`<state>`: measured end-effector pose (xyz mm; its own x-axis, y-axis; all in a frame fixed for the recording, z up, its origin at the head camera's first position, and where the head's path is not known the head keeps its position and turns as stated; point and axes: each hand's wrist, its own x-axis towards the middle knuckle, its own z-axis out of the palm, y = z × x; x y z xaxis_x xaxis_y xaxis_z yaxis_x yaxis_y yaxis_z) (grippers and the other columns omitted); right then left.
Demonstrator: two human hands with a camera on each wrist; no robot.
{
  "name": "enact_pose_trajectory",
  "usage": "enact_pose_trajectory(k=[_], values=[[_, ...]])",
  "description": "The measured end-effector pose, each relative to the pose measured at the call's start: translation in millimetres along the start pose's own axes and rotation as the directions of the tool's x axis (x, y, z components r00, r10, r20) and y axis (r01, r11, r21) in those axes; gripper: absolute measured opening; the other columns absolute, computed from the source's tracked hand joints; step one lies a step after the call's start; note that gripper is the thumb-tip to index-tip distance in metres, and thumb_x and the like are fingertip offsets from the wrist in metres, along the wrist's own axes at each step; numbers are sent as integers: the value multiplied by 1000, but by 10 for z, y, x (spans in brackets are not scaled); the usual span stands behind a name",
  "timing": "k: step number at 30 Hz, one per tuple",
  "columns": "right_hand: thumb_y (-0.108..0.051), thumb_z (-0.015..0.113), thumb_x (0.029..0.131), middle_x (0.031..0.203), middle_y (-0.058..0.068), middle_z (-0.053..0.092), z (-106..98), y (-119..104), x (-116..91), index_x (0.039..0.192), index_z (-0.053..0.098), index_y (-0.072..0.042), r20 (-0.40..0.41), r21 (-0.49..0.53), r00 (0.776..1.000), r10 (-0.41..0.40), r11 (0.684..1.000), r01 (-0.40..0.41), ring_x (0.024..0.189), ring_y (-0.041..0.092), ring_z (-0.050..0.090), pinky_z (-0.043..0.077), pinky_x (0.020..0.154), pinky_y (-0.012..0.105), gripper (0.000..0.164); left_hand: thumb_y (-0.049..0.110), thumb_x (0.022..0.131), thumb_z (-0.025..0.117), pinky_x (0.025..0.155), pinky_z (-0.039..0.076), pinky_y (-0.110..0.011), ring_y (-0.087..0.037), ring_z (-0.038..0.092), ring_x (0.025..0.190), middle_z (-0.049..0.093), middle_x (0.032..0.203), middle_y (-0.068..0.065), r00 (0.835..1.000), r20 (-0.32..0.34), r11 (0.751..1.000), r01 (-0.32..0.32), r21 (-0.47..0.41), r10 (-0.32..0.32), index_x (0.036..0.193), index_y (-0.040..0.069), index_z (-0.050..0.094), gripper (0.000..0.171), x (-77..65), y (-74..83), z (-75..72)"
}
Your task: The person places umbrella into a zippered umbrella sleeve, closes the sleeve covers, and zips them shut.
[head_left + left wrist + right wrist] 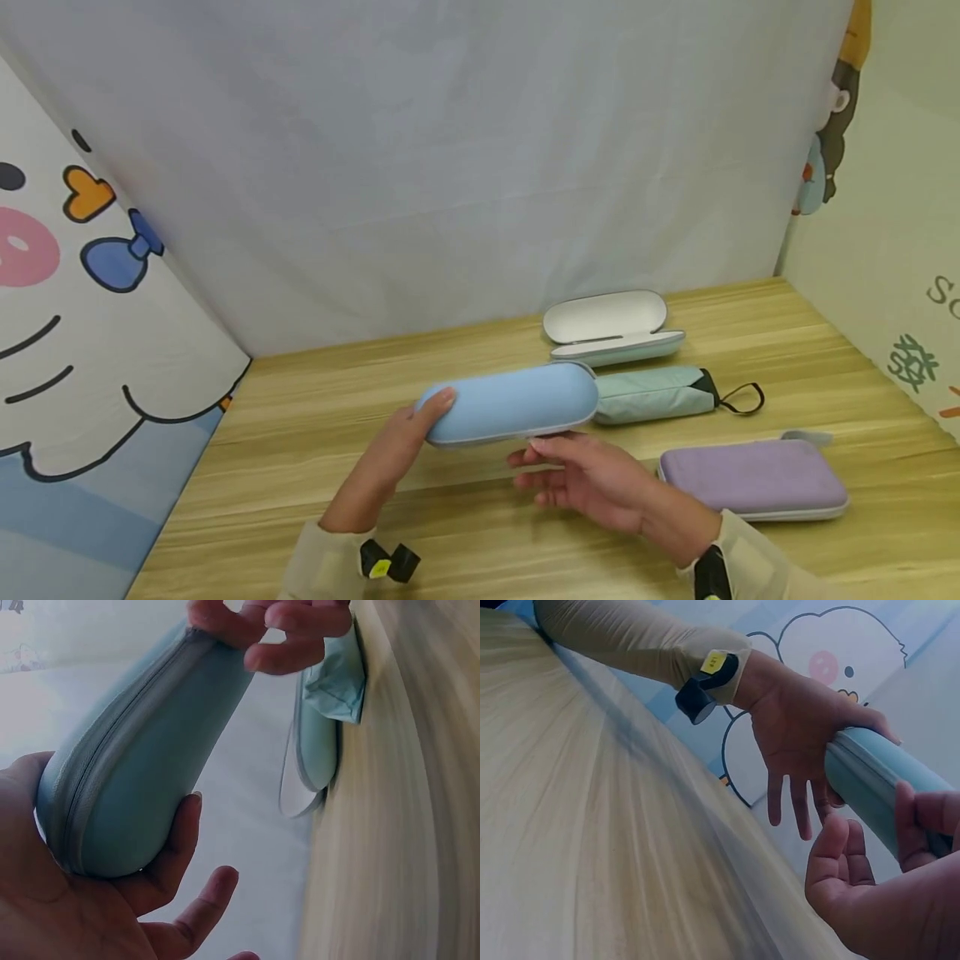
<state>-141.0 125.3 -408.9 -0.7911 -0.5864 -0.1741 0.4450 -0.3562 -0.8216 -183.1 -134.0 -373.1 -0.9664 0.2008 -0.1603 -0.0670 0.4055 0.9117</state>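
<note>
A light blue zippered glasses case (517,404) is held above the table, its zipper closed along the part visible in the left wrist view. My left hand (397,450) grips its left end, thumb on top and index finger bent beneath; the other fingers extend away from it in the left wrist view. At the opposite end, my right hand (592,483) has thumb and index finger pinched at the zipper (112,735), where the pull itself is hidden by the fingertips. The other right fingers curl loosely below the case.
Behind the case stands an open pale green glasses case (615,346) with a white lining. A folded mint umbrella (652,394) with a black wrist loop lies in front of it. A purple zippered case (753,479) rests on the wooden table (300,433) at right. Printed cloth walls surround the table.
</note>
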Motion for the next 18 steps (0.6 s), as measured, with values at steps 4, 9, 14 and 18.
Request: enact_pose_trajectory(k=[4, 9, 14, 18], values=[[-22, 49, 99, 116, 11, 61, -69, -87, -38, 86, 57, -11, -42, 44, 999, -22, 999, 24, 106, 27, 59, 47, 82, 34, 18, 60, 93, 46, 100, 32, -55, -30, 49, 113, 54, 125, -14, 999, -8, 999, -36, 22, 36, 138, 10, 47, 68, 4, -4, -71], [-19, 42, 98, 103, 1, 60, -178, -285, -94, 74, 56, -15, -137, 17, 987, -88, 996, 91, 94, 21, 54, 44, 76, 31, 28, 57, 95, 44, 99, 33, -53, -30, 48, 113, 52, 125, -15, 997, -16, 997, -69, 39, 70, 142, 11, 43, 66, -1, -11, -162], [-15, 38, 97, 91, -2, 57, -220, -445, -142, 68, 56, -17, -229, -32, 963, -140, 990, 136, 87, 18, 49, 40, 72, 28, 34, 55, 96, 45, 95, 38, -52, -28, 50, 109, 52, 122, -13, 994, 21, 990, -107, 93, 105, 142, 11, 40, 64, -10, -20, -168], [-14, 36, 97, 82, -3, 53, -267, -509, -165, 67, 54, -16, -277, -45, 946, -167, 986, 161, 84, 17, 48, 39, 70, 27, 35, 50, 96, 49, 90, 43, -49, -26, 53, 105, 53, 121, -11, 986, 70, 977, -162, 142, 153, 139, 10, 42, 60, -19, -26, -154]])
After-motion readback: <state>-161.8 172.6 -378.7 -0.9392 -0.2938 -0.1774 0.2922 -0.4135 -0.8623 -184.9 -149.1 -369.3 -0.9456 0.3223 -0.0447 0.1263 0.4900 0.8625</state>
